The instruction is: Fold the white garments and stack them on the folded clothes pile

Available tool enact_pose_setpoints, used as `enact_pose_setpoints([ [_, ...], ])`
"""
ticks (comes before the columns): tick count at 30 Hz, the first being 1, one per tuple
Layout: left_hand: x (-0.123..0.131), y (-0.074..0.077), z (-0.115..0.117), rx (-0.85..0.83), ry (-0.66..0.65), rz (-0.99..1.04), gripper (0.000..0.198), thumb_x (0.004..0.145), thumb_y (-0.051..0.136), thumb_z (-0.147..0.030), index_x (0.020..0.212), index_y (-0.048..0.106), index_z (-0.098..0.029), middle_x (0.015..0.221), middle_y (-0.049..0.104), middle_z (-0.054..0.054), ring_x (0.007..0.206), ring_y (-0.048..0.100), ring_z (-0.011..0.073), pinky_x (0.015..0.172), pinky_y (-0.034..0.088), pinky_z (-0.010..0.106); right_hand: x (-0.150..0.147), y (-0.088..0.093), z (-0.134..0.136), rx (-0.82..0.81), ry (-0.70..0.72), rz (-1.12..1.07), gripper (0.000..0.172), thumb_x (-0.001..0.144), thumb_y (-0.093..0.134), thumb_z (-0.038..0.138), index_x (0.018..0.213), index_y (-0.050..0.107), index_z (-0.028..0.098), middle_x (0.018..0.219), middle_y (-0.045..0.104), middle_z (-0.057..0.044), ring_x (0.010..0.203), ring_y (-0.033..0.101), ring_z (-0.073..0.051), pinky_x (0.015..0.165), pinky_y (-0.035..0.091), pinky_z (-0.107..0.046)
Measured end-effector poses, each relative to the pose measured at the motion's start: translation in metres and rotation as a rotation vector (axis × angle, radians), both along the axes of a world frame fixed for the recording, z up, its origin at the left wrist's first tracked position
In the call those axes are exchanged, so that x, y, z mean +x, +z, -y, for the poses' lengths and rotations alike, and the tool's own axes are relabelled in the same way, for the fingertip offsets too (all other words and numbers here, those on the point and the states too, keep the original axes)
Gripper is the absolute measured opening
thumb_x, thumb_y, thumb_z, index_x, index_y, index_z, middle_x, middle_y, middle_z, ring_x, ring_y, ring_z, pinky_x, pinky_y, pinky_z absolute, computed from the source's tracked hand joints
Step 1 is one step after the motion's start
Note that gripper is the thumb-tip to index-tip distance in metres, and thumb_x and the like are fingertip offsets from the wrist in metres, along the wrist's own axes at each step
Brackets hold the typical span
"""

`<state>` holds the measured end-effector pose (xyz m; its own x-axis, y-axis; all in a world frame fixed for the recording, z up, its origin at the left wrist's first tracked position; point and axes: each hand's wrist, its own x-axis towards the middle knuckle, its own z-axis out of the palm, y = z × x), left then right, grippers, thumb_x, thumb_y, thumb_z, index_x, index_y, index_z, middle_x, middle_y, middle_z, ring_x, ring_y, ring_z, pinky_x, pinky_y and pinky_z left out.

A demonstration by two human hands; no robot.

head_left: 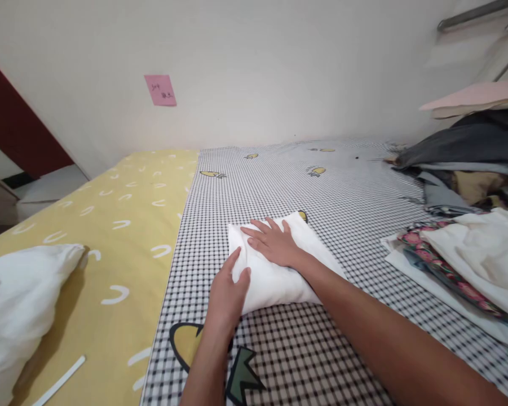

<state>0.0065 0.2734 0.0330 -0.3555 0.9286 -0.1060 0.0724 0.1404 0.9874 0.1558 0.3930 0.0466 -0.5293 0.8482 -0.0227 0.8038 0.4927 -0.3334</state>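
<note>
A folded white cloth (266, 282), roughly square and soft, lies on the checked bedspread (245, 192). My right hand (273, 242) rests flat on its upper part with the fingers spread. At the cloth's left edge is my left hand (229, 287), its thumb and forefinger apart and touching the side. Neither hand grips the cloth. Whether it is a garment or another kind of linen I cannot tell.
On the right sits a pile of folded clothes (469, 141), with white and floral cloths (482, 259) nearer me. A white bundle (21, 304) and a thin white strip (61, 379) lie on the yellow cover (139, 208). A pink note (160, 90) sticks to the wall.
</note>
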Motion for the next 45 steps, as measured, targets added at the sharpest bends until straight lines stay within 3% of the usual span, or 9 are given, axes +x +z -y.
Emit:
enact_pose_setpoints([
  [6,-0.004,0.0,0.0,-0.04,-0.009,0.06,0.059,0.081,0.071,-0.02,0.139,0.061,-0.025,0.145,0.063,0.01,0.128,0.062,0.0307,0.112,0.047,0.049,0.03,0.02,-0.007,0.003,-0.07,-0.195,0.059,0.105,0.014,0.058,0.16,0.031,0.043,0.171,0.023,0.004,0.157,0.016,-0.03,0.123,0.004,-0.068],
  [15,0.001,0.01,0.001,-0.088,0.009,0.037,0.059,0.081,0.071,-0.019,0.14,0.061,-0.024,0.142,0.065,0.01,0.127,0.063,0.0309,0.111,0.048,0.048,0.071,-0.014,-0.016,0.068,-0.215,0.025,0.055,0.105,0.023,0.055,0.156,0.038,0.045,0.17,0.027,0.004,0.157,0.016,-0.034,0.12,0.008,-0.072],
  [19,-0.001,0.007,0.002,-0.06,0.023,0.14,0.058,0.083,0.073,-0.024,0.139,0.061,-0.025,0.139,0.067,0.012,0.12,0.067,0.0309,0.103,0.054,0.046,0.073,0.005,-0.015,-0.008,-0.251,-0.1,0.056,0.105,0.025,0.05,0.157,0.04,0.036,0.168,0.031,-0.003,0.155,0.023,-0.033,0.122,0.01,-0.069],
  [23,-0.005,0.004,0.006,-0.067,0.001,0.326,0.068,0.086,0.074,-0.033,0.15,0.05,-0.026,0.124,0.074,0.015,0.091,0.075,0.0259,0.083,0.061,0.042,0.076,0.027,0.031,0.179,-0.219,-0.245,0.063,0.102,0.038,0.049,0.162,0.027,0.034,0.168,0.031,-0.008,0.153,0.028,-0.033,0.121,0.017,-0.069],
  [27,-0.005,0.009,0.01,-0.015,-0.023,0.5,0.07,0.087,0.073,-0.027,0.151,0.046,-0.024,0.118,0.076,0.013,0.085,0.075,0.0202,0.076,0.061,0.033,0.07,0.021,0.1,0.361,0.066,-0.059,0.085,0.085,0.067,0.04,0.161,0.028,0.041,0.173,0.017,-0.003,0.158,0.011,-0.036,0.122,0.008,-0.069],
  [30,-0.006,0.01,0.012,0.029,-0.054,0.608,0.068,0.087,0.072,-0.025,0.15,0.046,-0.023,0.111,0.077,0.012,0.078,0.073,0.0161,0.07,0.06,0.027,0.054,0.003,0.127,0.356,0.093,0.078,0.098,0.076,0.065,0.015,0.162,0.026,0.04,0.173,0.012,-0.005,0.157,0.01,-0.039,0.121,0.013,-0.069],
  [36,-0.015,0.004,0.014,0.078,-0.145,0.634,0.071,0.082,0.078,-0.037,0.146,0.052,-0.021,0.058,0.063,-0.006,0.039,0.042,0.0048,0.038,0.034,0.014,0.012,-0.015,0.122,0.249,-0.114,0.225,0.094,0.077,0.058,0.0,0.16,0.034,0.036,0.169,0.026,-0.01,0.151,0.029,-0.045,0.114,0.034,-0.065],
  [39,-0.018,0.002,0.015,0.136,-0.184,0.621,0.076,0.083,0.075,-0.048,0.148,0.05,-0.015,0.041,0.047,-0.011,0.034,0.033,0.0056,0.038,0.035,0.015,0.0,-0.016,0.119,0.219,-0.19,0.242,0.083,0.084,0.052,0.0,0.158,0.039,0.035,0.168,0.028,-0.009,0.149,0.033,-0.044,0.113,0.038,-0.062],
  [45,-0.015,0.002,0.031,0.315,0.038,0.752,0.077,0.094,0.064,-0.038,0.159,0.028,-0.02,0.072,0.074,0.003,0.049,0.056,0.0088,0.058,0.055,0.022,0.006,-0.004,0.107,0.096,-0.196,-0.056,0.067,0.083,0.049,-0.001,0.14,0.062,0.031,0.159,0.048,-0.008,0.144,0.045,-0.035,0.113,0.039,-0.053],
])
